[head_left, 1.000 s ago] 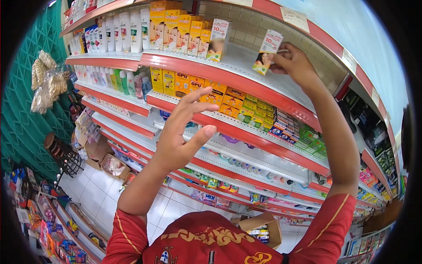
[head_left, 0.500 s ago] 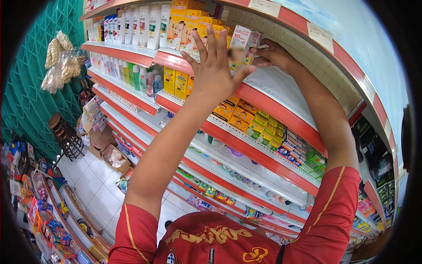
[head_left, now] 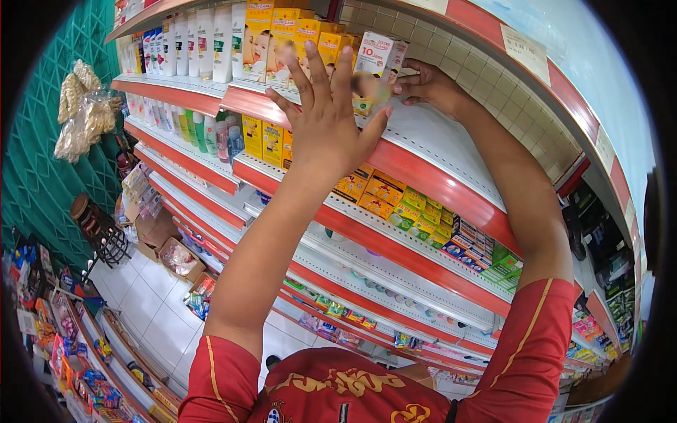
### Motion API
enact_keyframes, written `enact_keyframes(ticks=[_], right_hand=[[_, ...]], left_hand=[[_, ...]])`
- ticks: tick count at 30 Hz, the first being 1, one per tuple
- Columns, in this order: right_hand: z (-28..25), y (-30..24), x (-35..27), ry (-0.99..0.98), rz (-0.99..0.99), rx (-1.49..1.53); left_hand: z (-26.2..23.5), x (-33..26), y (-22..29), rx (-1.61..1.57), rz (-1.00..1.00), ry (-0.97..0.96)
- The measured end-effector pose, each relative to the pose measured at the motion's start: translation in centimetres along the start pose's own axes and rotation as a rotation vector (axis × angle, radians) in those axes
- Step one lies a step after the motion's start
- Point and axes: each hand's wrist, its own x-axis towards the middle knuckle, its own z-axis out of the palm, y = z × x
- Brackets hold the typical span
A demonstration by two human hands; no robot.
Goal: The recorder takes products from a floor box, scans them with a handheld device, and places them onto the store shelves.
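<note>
Both hands have come up to the top shelf [head_left: 451, 151] since a second ago, when only the right one was there. The white carton [head_left: 376, 67] now stands on that shelf at the end of the row of yellow boxes [head_left: 296, 32]. The right hand [head_left: 427, 84] pinches it from behind, fingers clamped on its side. The left hand [head_left: 324, 116], fingers spread apart, rests flat against its front, holding nothing. On the shelf below sit small orange and green packs [head_left: 409, 208]; a cardboard box [head_left: 180, 257] of goods stands on the floor under the shelves

Red-edged shop shelves [head_left: 423, 187], white-tiled floor [head_left: 151, 310]
</note>
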Motion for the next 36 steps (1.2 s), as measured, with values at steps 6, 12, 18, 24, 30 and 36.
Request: enact_keyframes(ticks=[6, 12, 18, 24, 30, 36], right_hand=[[0.5, 0.3, 0.5, 0.026, -0.001, -0.003], [0.8, 0.0, 0.5, -0.009, -0.012, 0.044], [1.0, -0.1, 0.2, -0.022, -0.054, 0.074], [1.2, -0.7, 0.0, -0.025, -0.020, 0.048], [1.4, -0.8, 0.0, -0.009, -0.066, 0.071], [1.3, -0.5, 0.2, -0.028, -0.076, 0.078]], left_hand=[[0.1, -0.1, 0.0, 0.006, 0.014, 0.001], [-0.1, -0.2, 0.1, 0.003, 0.011, -0.007], [0.0, -0.2, 0.3, 0.004, 0.020, 0.007], [-0.1, -0.1, 0.3, 0.022, 0.005, -0.037], [-0.2, -0.1, 0.3, 0.025, 0.003, -0.042], [-0.1, -0.2, 0.4, 0.039, 0.009, -0.034]])
